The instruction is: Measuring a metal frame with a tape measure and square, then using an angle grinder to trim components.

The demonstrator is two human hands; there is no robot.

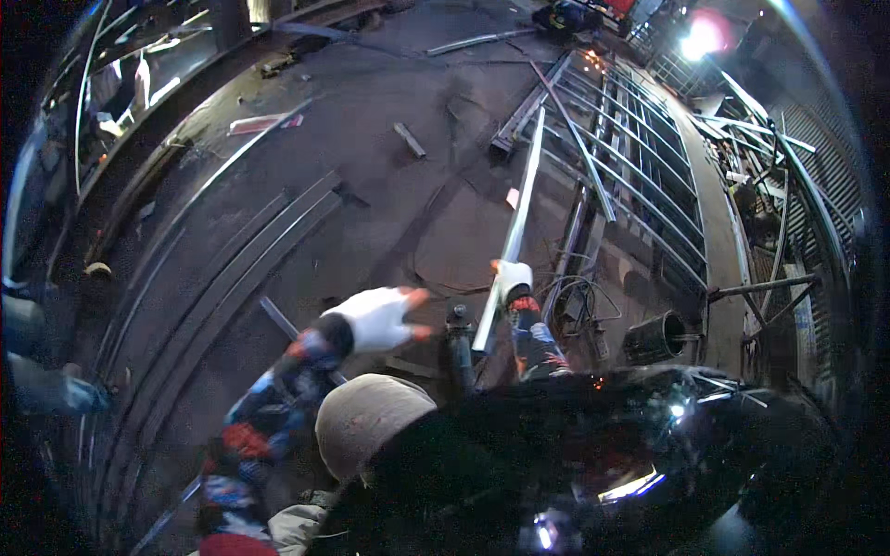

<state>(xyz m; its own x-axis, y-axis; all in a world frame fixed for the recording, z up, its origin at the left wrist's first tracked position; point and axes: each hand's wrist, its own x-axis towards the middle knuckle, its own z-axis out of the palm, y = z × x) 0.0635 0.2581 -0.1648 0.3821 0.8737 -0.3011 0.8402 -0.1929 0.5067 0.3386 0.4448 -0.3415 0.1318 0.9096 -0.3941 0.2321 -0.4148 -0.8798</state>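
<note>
My right hand (514,280), in a white glove with bare fingertips, grips a long straight silvery metal bar (525,208). The bar slants from a low point in front of me up toward a metal frame. My left hand (378,319), gloved the same way, is held out to the left of the bar, apart from it. Its thumb and fingers are spread with nothing between them, slightly blurred. Between the hands, close to the bar's near end, stands a dark upright metal post (460,345) with a round top.
A ladder-like metal frame (640,153) lies ahead right, with sparks (593,61) at its far end near a crouching person (565,18). Long bars (250,236) lie on the left floor. Right are a black bucket (654,337), cable (589,301) and scrap metal (756,185). A glossy black surface (593,454) hides the lower right.
</note>
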